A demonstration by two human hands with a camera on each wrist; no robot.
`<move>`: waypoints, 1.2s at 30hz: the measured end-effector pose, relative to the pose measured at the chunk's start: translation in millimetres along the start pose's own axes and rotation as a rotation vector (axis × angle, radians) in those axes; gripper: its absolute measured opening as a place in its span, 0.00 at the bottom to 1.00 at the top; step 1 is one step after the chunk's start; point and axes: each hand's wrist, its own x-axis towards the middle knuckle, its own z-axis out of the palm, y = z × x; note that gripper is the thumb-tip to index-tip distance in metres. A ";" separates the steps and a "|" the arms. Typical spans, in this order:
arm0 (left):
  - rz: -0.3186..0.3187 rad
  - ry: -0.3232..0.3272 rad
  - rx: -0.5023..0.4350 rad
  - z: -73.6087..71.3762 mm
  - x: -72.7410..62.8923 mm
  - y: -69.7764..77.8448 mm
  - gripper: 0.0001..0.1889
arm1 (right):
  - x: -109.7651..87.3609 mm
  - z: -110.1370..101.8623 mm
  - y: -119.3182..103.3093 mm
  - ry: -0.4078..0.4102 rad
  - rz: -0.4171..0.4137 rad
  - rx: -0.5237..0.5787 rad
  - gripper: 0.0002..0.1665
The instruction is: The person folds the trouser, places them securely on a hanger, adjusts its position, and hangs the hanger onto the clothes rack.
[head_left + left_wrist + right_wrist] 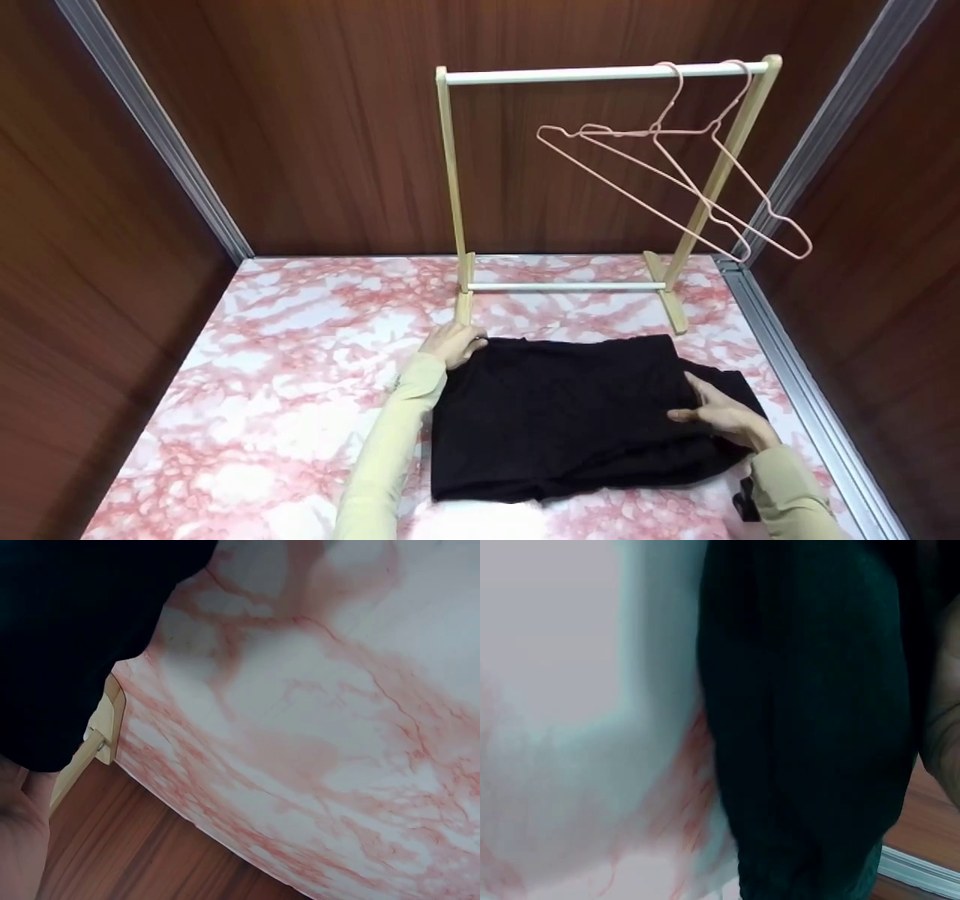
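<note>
A folded black garment (555, 420) lies on the table in the head view, roughly rectangular, with part of it sticking out at the right. My left hand (454, 345) grips its far left corner, thumb and fingers at the edge; in the left wrist view that hand (22, 832) shows at the lower left beside the dark cloth (82, 637). At the garment's right end my right hand (720, 412) rests over the cloth, thumb and fingers spread apart. The right wrist view has the garment's dark folds (810, 720) next to part of that hand (945, 720).
Behind the garment stands a wooden rack (452, 172) with a white top rail (555, 75). Two pink hangers (630, 196) hang at its right end. Brown panels (300, 135) with metal edging enclose the marbled pink-and-white table (277, 390). Something small and black (745, 501) is by the right wrist.
</note>
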 end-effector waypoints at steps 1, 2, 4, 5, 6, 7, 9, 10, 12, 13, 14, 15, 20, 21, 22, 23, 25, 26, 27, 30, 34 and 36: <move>0.002 0.003 0.004 0.0 0.0 0.7 0.10 | -1.5 0.0 0.5 0.003 0.026 -0.039 0.62; 0.007 0.001 0.005 0.0 -0.1 1.3 0.10 | -3.0 0.2 0.9 0.004 0.061 -0.076 0.62; 0.028 -0.003 -0.011 0.0 -0.1 1.8 0.11 | -5.0 1.0 0.8 0.006 0.131 -0.139 0.64; 0.033 -0.013 -0.028 0.0 -0.3 1.9 0.11 | -5.3 1.6 0.7 0.010 0.160 -0.159 0.64; 0.031 -0.030 -0.049 -0.2 -0.4 1.9 0.12 | -5.5 2.2 0.4 0.018 0.191 -0.161 0.65; 0.022 -0.054 -0.070 -0.6 -0.5 1.7 0.12 | -4.8 2.7 -0.3 0.026 0.222 -0.136 0.65; -0.012 -0.102 -0.110 -1.8 -0.6 1.7 0.14 | -1.9 4.0 -2.1 0.062 0.254 -0.075 0.63; -0.034 -0.124 -0.126 -2.4 -0.5 1.8 0.15 | 0.3 4.9 -3.0 0.094 0.269 -0.045 0.62; -0.069 -0.156 -0.145 -3.4 -0.2 2.4 0.16 | 5.3 7.3 -5.0 0.163 0.289 0.014 0.60; -0.079 -0.166 -0.149 -3.8 0.1 2.8 0.16 | 8.3 9.0 -6.0 0.200 0.296 0.043 0.56; -0.083 -0.170 -0.150 -4.2 0.6 3.3 0.17 | 11.9 10.6 -6.4 0.241 0.297 0.079 0.50; -0.086 -0.173 -0.149 -4.2 0.9 3.7 0.17 | 15.3 12.5 -7.0 0.280 0.288 0.097 0.44; -0.086 -0.178 -0.125 -3.6 2.1 4.4 0.17 | 28.3 23.2 -6.6 0.378 0.187 0.045 0.26; -0.084 -0.177 -0.118 -3.3 2.3 4.0 0.17 | 29.6 25.4 -6.4 0.384 0.166 -0.009 0.30; -0.085 -0.179 -0.107 -3.0 2.4 3.7 0.18 | 30.5 27.6 -5.7 0.390 0.150 -0.049 0.32; -0.088 -0.180 -0.095 -2.8 2.5 3.2 0.18 | 31.7 29.8 -5.0 0.401 0.137 -0.098 0.35; -0.095 -0.178 -0.078 -2.1 2.5 2.4 0.19 | 32.4 33.0 -2.9 0.441 0.109 -0.179 0.37; -0.101 -0.178 -0.070 -1.7 2.9 2.1 0.20 | 32.4 34.1 -1.8 0.462 0.096 -0.209 0.36; -0.108 -0.178 -0.065 -1.5 3.0 1.8 0.22 | 32.4 35.0 -0.7 0.488 0.081 -0.233 0.33; -0.127 -0.181 -0.067 -1.4 2.8 0.5 0.26 | 30.5 36.3 2.4 0.558 0.040 -0.281 0.26; -0.158 -0.207 -0.078 -1.1 1.9 -2.8 0.30 | 26.5 33.4 3.2 0.612 0.014 -0.286 0.22; -0.160 -0.215 -0.065 0.0 1.1 -4.9 0.32 | 24.2 30.2 2.1 0.632 0.010 -0.282 0.20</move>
